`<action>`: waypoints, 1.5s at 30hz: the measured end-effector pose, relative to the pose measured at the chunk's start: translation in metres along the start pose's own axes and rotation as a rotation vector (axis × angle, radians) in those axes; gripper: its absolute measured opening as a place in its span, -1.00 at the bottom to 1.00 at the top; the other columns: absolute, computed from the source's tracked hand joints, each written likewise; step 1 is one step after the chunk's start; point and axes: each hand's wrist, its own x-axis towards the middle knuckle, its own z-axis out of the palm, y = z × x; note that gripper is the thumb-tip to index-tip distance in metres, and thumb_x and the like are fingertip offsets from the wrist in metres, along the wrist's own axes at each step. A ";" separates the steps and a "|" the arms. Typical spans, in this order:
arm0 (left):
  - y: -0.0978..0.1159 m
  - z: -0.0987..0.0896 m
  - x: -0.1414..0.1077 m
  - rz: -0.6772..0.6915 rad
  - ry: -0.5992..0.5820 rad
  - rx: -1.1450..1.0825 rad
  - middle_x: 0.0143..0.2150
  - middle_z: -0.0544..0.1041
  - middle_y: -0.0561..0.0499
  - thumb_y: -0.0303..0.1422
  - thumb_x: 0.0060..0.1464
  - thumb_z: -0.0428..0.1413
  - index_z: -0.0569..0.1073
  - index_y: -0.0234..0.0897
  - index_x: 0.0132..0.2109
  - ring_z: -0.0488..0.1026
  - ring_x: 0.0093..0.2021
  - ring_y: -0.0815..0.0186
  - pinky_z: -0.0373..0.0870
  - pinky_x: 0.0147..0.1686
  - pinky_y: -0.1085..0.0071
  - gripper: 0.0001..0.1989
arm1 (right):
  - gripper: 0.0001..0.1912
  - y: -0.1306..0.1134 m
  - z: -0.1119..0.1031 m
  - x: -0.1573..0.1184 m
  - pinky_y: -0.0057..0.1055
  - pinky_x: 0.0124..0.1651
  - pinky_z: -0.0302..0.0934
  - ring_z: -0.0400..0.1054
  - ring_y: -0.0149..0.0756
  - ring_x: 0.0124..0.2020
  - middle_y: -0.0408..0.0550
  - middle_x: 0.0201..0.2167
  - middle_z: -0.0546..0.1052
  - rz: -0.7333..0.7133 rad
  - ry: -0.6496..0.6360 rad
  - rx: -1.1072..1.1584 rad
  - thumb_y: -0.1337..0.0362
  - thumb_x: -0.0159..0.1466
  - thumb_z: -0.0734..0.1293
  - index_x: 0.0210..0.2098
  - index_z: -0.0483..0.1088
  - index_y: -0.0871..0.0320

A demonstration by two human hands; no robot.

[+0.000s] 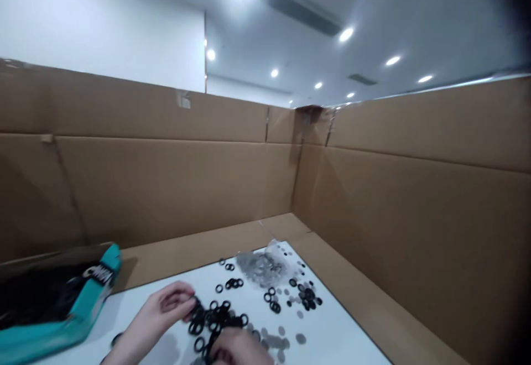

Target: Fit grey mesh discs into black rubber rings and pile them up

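Many black rings (215, 316) lie in a loose pile on a white board (344, 334). At the pile's left edge is my left hand (172, 302), its fingers curled, with the thumb and fingertips close together beside black rings; whether it grips one is unclear. My right hand (238, 347) is at the near side of the pile, blurred, fingers bent down over the rings, fingertips hidden. Grey discs (276, 342) lie to its right. Further back sits a clear plastic bag (263, 268) with small grey pieces. Black discs (309, 294) are clustered right of the bag.
A teal box (89, 304) with dark contents stands at the left. Tall cardboard walls (174, 188) rise behind and to the right (415, 232). A few stray rings (229, 267) lie near the board's back edge.
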 end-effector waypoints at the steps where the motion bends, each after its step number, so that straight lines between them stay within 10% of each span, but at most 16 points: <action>1: 0.006 0.002 -0.004 -0.008 0.006 -0.024 -0.51 0.46 0.06 -0.04 -0.26 0.27 0.44 -0.28 -0.33 0.43 -0.44 0.27 0.37 -0.35 0.38 -0.57 | -0.89 -0.001 -0.001 0.000 -0.40 -0.24 0.31 0.43 -0.26 -0.29 -0.04 -0.31 0.53 0.012 0.001 0.014 0.30 0.18 0.43 -0.30 0.51 0.20; 11: 0.024 0.017 -0.021 -0.016 0.035 -0.195 -0.52 0.45 0.10 -0.11 -0.27 0.32 0.39 -0.31 -0.30 0.42 -0.47 0.33 0.34 -0.32 0.38 -0.54 | -0.72 -0.047 -0.056 0.017 -0.46 -0.29 0.27 0.39 -0.31 -0.33 -0.08 -0.35 0.49 -0.060 0.192 0.582 0.10 0.33 0.24 -0.27 0.43 0.18; 45: 0.026 0.019 -0.028 -0.079 -0.009 -0.286 -0.54 0.50 0.13 -0.36 -0.26 0.34 0.37 -0.32 -0.22 0.40 -0.55 0.44 0.31 -0.44 0.47 -0.58 | -0.70 -0.060 -0.048 0.027 -0.44 -0.29 0.27 0.35 -0.34 -0.41 -0.10 -0.43 0.49 -0.031 0.227 0.900 0.04 0.16 0.40 -0.35 0.47 0.18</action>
